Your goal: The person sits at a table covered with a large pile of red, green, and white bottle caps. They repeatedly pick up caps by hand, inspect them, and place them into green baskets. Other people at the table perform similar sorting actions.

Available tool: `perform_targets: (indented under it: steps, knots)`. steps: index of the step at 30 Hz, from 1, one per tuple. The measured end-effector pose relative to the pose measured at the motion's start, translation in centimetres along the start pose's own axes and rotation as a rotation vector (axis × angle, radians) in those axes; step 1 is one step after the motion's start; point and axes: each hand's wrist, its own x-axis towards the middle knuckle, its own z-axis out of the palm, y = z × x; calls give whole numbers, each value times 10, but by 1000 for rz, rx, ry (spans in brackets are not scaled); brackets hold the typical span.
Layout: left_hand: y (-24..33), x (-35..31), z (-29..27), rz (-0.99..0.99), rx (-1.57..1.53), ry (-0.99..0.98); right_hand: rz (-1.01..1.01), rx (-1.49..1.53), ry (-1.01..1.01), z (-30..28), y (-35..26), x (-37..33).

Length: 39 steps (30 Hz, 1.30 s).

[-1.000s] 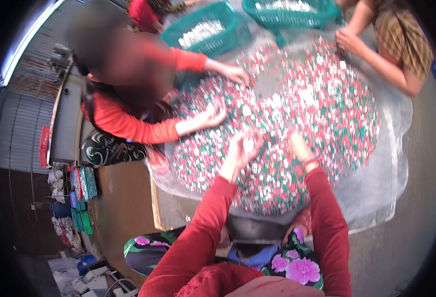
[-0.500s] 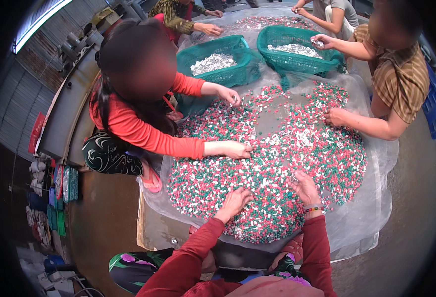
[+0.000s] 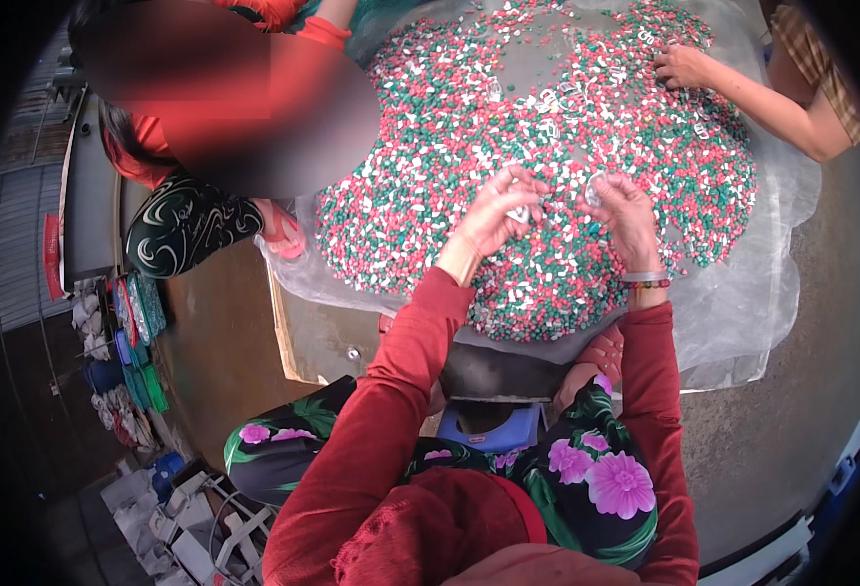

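Observation:
A broad heap of small red, green and white pellets (image 3: 430,195) is spread over a translucent sheet (image 3: 723,322). White open-framed plastic pieces (image 3: 550,103) lie scattered among them. My left hand (image 3: 488,217) hovers over the middle of the heap, fingers curled around a small white piece (image 3: 520,213). To its right, my right hand (image 3: 628,220) pinches a whitish, roundish plastic piece (image 3: 596,188) between thumb and fingers. A gap separates my two hands. The exact shape of what each one holds is too small to make out.
On the right, a co-worker's hand (image 3: 686,66) touches the heap. A person in an orange-red top (image 3: 303,68) leans in at the left. Below me is a blue plastic stool (image 3: 493,427). Bundled goods (image 3: 142,313) line the left wall.
The view has tilted down, so the green baskets have mostly left it. My left hand has lifted off the heap, now holding a white piece. The person at left leans closer.

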Motion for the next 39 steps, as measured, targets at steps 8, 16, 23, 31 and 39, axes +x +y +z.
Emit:
perform_targets:
  steps: [8, 16, 23, 31, 39]
  knots:
    - [-13, 16, 30, 157, 873, 86, 68, -194, -6, 9, 12, -11]
    - [4, 6, 15, 137, -37, -76, 121, -31, -161, 7, 0, -24]
    - [-4, -9, 38, 83, 596, -99, 44, -64, -59, 8, -1, -25]
    - [8, 5, 45, 672, 1289, -181, 244, 91, -176, 7, -11, -30]
    - [9, -2, 43, 670, 1486, -204, 175, 19, -120, 9, -3, -26]
